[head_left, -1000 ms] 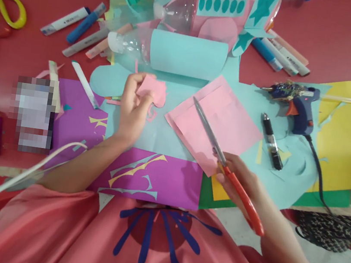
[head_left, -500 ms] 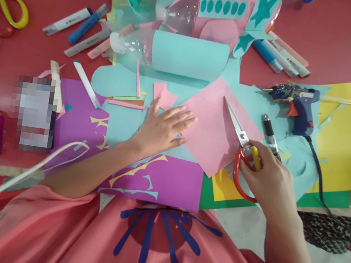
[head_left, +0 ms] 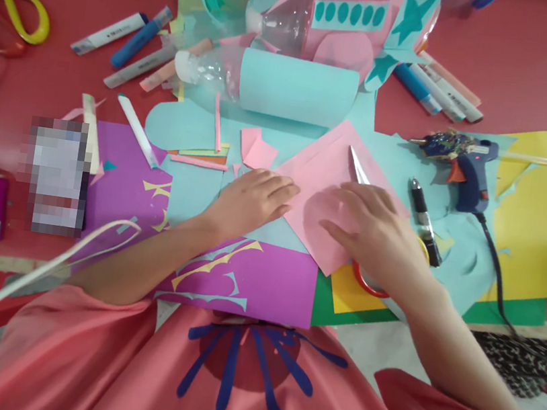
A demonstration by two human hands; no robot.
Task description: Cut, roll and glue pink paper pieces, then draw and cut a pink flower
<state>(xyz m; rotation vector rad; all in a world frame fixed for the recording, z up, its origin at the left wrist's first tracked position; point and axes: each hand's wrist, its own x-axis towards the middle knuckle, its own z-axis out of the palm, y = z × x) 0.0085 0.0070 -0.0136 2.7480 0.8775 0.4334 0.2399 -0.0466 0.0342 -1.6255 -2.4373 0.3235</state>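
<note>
Scissors just put down: red-handled metal scissors now under right hand; left hand alongside, both flat, empty, pressing pink paper sheet.

Both hands lie flat on a folded pink paper sheet spread over light blue paper on the red bench. The left hand presses the sheet's left edge, fingers spread. The right hand covers red-handled scissors, whose blade tips stick out beyond the fingers. A black marker and a blue glue gun lie just right of them. A paper-wrapped plastic bottle rests behind.
</note>
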